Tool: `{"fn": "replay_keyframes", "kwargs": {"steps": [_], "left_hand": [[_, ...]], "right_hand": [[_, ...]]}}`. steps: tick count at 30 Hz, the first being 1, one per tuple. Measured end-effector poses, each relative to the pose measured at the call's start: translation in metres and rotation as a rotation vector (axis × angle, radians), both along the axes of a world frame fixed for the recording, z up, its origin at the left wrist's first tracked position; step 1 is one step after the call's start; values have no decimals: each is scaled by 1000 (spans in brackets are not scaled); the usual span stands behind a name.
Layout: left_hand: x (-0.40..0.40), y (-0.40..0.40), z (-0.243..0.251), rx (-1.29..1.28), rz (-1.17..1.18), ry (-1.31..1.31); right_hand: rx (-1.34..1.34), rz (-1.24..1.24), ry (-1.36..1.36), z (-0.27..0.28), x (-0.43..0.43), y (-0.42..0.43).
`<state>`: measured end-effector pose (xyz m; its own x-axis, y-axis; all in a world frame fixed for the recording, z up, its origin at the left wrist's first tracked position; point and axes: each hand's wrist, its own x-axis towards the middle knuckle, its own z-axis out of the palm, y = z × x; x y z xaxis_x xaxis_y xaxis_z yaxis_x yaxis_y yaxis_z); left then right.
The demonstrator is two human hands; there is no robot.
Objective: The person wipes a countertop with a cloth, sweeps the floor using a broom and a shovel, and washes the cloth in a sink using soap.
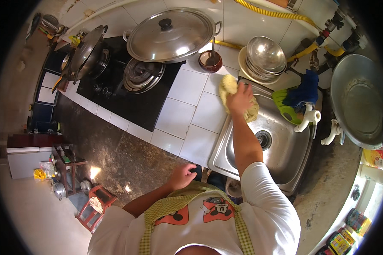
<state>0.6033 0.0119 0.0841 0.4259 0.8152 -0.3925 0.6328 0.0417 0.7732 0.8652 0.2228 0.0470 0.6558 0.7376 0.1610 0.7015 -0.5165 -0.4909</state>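
Note:
My right hand [241,99] lies on a yellow cloth [228,87] at the back left corner of the steel sink [276,162], where the rim meets the white tiled counter [175,116]. The cloth shows on both sides of the hand, and the fingers are bent over it. Near my waist, in front of the counter, my left hand [182,176] hangs with bent fingers and holds nothing. Just behind the cloth stand a small brown pot [210,66] with a utensil in it and a stack of metal bowls [265,54].
A black gas hob [115,71] bears a large lidded wok [170,36] and a second lidded pan [87,47]. White taps [309,118], a green basket [285,110] with a blue cloth [304,91] and a big metal basin [357,100] are at right. Red wooden stools stand at lower left.

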Motion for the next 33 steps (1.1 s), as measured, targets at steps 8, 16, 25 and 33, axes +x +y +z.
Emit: {"fn": "replay_keyframes", "kwargs": {"steps": [8,16,25,33], "left_hand": [[-32,11,-8,-164,64,-72],[-53,31,-8,-150,-31,-8],[-54,56,-13,-129,-85,-19],[7,68,-19,-133,-385,-59]], "right_hand": [[124,23,319,17,-19,-29],[-300,1109,80,-16,-195,-17],[32,414,64,21,-69,-49],[-245,347,82,2,-101,-232]]}}
